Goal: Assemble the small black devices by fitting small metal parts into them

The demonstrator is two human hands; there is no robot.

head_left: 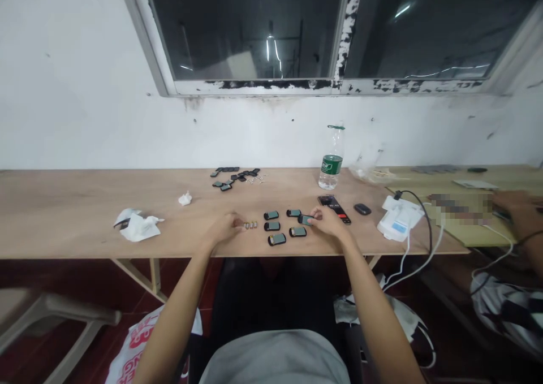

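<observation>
Several small dark devices with grey-green faces (276, 238) lie in two rows on the wooden table (76, 214) in front of me. My right hand (327, 223) pinches one such device (304, 220) at the right end of the rows. My left hand (224, 227) rests on the table with curled fingers beside a short row of tiny metal pieces (251, 225); whether it grips one is too small to see.
More dark parts (235, 177) lie near the wall. A water bottle (331, 160), a black phone (334, 208), a small black oval object (362, 208), a white charger with cables (399, 220) and crumpled tissues (136, 224) sit around. Another person's arm (520, 214) works at the right.
</observation>
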